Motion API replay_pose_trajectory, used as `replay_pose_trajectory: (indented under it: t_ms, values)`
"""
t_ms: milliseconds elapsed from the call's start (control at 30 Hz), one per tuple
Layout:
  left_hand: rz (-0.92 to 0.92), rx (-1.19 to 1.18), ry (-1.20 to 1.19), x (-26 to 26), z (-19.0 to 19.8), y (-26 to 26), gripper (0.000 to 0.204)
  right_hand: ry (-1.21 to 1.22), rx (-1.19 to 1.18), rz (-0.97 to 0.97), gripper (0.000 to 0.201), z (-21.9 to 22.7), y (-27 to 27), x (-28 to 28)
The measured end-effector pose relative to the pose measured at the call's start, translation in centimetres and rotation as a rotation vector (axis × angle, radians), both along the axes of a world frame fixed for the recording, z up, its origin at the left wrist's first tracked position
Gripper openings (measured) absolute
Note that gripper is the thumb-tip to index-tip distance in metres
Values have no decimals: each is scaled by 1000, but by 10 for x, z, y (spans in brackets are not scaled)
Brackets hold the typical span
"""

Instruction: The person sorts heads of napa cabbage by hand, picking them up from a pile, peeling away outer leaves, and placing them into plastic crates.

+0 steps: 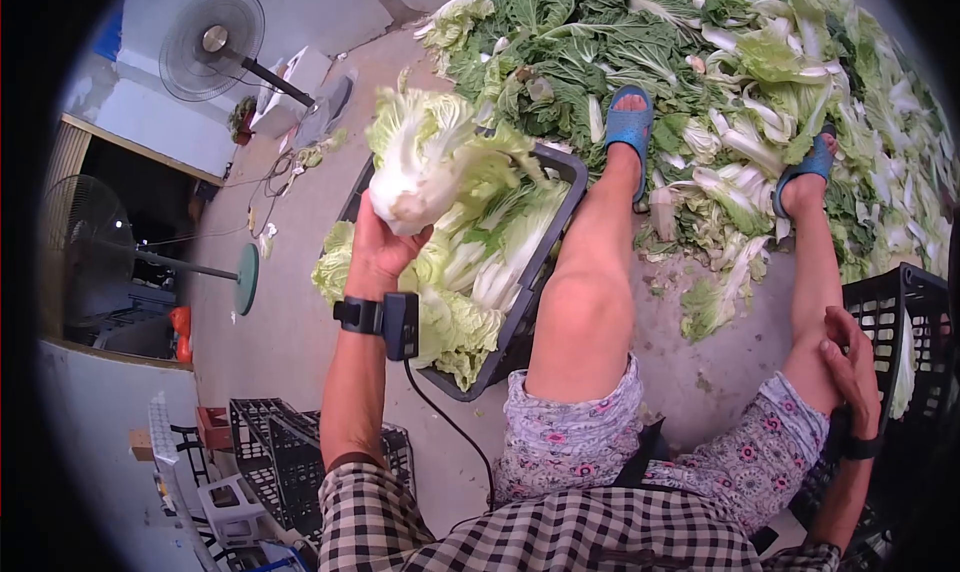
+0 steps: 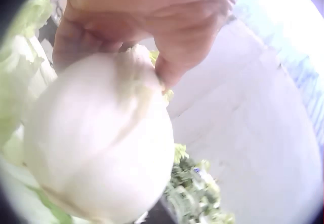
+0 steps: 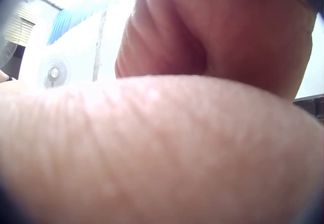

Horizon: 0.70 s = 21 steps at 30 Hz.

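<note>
In the head view my left hand (image 1: 385, 247) holds a napa cabbage (image 1: 415, 167), its white base toward me and its pale green leaves pointing away. The left wrist view shows fingers and thumb curled on the smooth white base (image 2: 101, 138) of that cabbage. Below it stands a dark plastic crate (image 1: 545, 262) with cabbage heads and leaves (image 1: 465, 302) inside, some spilling over the near and left rims. My right hand (image 1: 850, 362) rests on the right leg by the knee, its fingers loosely bent and holding nothing. Skin fills most of the right wrist view.
Loose cabbage leaves (image 1: 690, 52) form a wide heap ahead, under both sandalled feet. Another black crate (image 1: 900, 302) stands at the right. On the left are two standing fans, one with a green base (image 1: 246, 279), stacked black crates (image 1: 280, 462) and a grey stool (image 1: 232, 507).
</note>
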State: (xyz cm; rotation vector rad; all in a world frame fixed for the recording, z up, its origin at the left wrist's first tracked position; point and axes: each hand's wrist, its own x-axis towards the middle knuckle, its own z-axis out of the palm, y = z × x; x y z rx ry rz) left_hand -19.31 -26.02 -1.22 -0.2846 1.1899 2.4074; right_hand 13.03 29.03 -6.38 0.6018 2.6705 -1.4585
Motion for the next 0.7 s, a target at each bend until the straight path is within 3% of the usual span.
replay_pose_trajectory:
  t_ms: [100,133,200,233,267,400,433,500,567,600,667,700]
  values:
    - [9,301,-95,40,13,58,35,76,126,36,61,25,-23,-10]
    - [-209,462,-44,45,9,67,46,97,167,55,62,33,-30,-15]
    - [-175,391,-41,63,13,107,47,276,303,125,66,42,-42,-21]
    - [-279,334,9,74,25,130,47,350,331,156,72,50,-52,-24]
    - [-260,184,-53,82,32,148,46,421,359,191,78,60,-62,-28]
    - [-487,148,-85,107,28,199,49,539,429,368,92,94,-98,-38]
    - [-536,166,-93,114,28,211,50,590,401,393,92,94,-104,-41]
    - [-549,-96,98,143,49,233,52,655,417,463,94,96,-113,-47]
    - [-595,-163,132,154,42,249,56,731,437,489,95,90,-120,-54]
    - [-636,-99,74,152,31,256,59,801,419,473,95,75,-124,-62]
    - [-603,-187,28,167,37,266,62,869,363,421,95,61,-122,-66]
    - [-735,-105,0,162,28,260,62,861,321,384,96,59,-119,-65]
